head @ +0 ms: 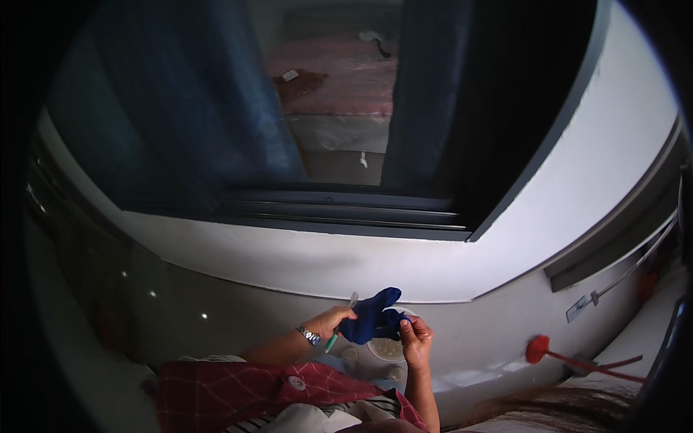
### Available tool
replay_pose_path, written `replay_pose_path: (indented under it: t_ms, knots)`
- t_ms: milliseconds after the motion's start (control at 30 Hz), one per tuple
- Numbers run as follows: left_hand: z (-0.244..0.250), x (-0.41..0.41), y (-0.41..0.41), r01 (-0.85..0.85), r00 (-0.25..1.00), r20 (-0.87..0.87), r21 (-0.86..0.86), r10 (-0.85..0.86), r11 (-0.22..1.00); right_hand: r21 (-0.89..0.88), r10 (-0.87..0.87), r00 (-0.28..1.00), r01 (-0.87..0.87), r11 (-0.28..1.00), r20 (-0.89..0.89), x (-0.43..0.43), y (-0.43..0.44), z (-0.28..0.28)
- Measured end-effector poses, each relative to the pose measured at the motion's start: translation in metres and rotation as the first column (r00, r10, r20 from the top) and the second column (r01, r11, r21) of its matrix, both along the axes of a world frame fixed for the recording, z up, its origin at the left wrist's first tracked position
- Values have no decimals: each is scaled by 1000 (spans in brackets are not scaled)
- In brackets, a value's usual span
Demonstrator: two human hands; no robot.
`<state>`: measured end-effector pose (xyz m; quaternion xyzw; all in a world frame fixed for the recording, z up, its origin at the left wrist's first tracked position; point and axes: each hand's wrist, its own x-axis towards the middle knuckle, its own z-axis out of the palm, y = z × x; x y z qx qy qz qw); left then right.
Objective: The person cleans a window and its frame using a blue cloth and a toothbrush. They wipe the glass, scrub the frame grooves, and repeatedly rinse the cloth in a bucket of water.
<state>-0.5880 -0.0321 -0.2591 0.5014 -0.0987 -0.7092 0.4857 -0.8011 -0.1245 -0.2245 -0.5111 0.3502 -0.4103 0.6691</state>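
Note:
My left hand (334,320) grips a dark blue cloth (361,319), which looks like a small garment or sock. In the same hand is a slim stick (331,343) with a green lower part and a whitish upper end, perhaps a brush. At the cloth's other side, my right hand (417,338) pinches an edge between thumb and fingers. Between the hands the fabric hangs stretched and folded. Below it, a round white bucket (385,353) stands on the floor, partly hidden by the cloth; a pale, cloudy liquid shows inside.
A white wall (303,265) with a dark-framed window (346,211) rises in front. Blue curtains (206,108) and a pink bed cover (346,81) show beyond it. On the right lie a red-headed long-handled tool (537,349) and a metal rod (622,276). My feet flank the bucket.

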Motion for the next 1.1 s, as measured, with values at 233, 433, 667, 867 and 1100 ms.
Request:
replay_pose_path:
  t_ms: [233, 433, 667, 867, 1100]
  knots:
    - [-20, 4, 19, -477, 879, 71, 64, 472, 877, -651, -190, 950, -20, 759, -249, -18, -48, 80]
    - [-36, 34, 94, -767, 640, 43, -7, 767, 641, -214, -296, 945, 321, 922, 141, -20, -86, 92]
    - [24, 53, 125, -639, 666, 330, -211, 669, 740, -380, -163, 986, 162, 910, 30, 23, -68, 69]
    - [45, 88, 121, -516, 751, 324, -258, 576, 817, -872, -158, 983, 0, 490, -89, 137, -51, 133]
    - [32, 156, 130, -375, 851, 337, -147, 402, 915, -918, -61, 932, -339, 206, -357, 331, -16, 113]
